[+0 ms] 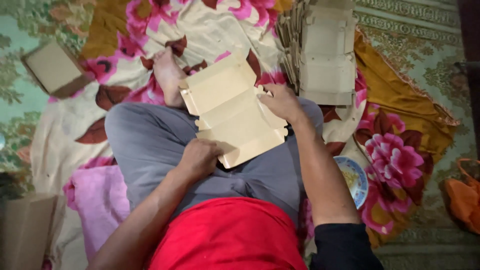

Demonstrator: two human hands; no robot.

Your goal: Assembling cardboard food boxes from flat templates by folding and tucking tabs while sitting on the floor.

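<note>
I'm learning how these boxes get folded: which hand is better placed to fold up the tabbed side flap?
Probably the right hand: its fingers already rest at the notched edge of the flat cardboard box blank. The left hand grips the near bottom corner, steadying it on the lap.

Person sits on floor, seen from above. Red shirt over the belly, plain, no print visible. Grey trousers, soft cloth w/ creases, covering both legs down to approx. the ankle. One bare foot sticks out, no sock or shoe. Right arm has a black sleeve ending approx. at the elbow; forearm below it bare. Left arm bare as far as visible. Left hand & right hand: no rings, watch or gloves.
</note>
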